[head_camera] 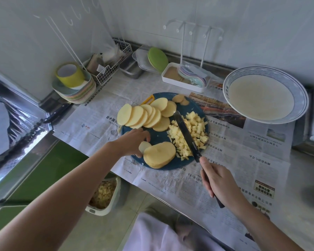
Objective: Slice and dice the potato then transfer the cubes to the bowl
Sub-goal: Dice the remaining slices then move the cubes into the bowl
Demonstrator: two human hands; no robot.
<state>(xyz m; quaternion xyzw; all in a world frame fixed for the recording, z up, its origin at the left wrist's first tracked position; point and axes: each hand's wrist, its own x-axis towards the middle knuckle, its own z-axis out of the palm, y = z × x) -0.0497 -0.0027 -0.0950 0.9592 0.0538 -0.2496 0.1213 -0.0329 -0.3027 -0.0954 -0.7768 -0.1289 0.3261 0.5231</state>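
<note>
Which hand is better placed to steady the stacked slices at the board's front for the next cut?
Left. The left hand sits right beside the stacked slices, holding a small slice next to them. The right hand grips the knife, its blade lying across the cubes.

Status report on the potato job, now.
Left hand holds small slice. Right hand grips knife over cubes. Bowl holds no cubes. Nothing in the way.
</note>
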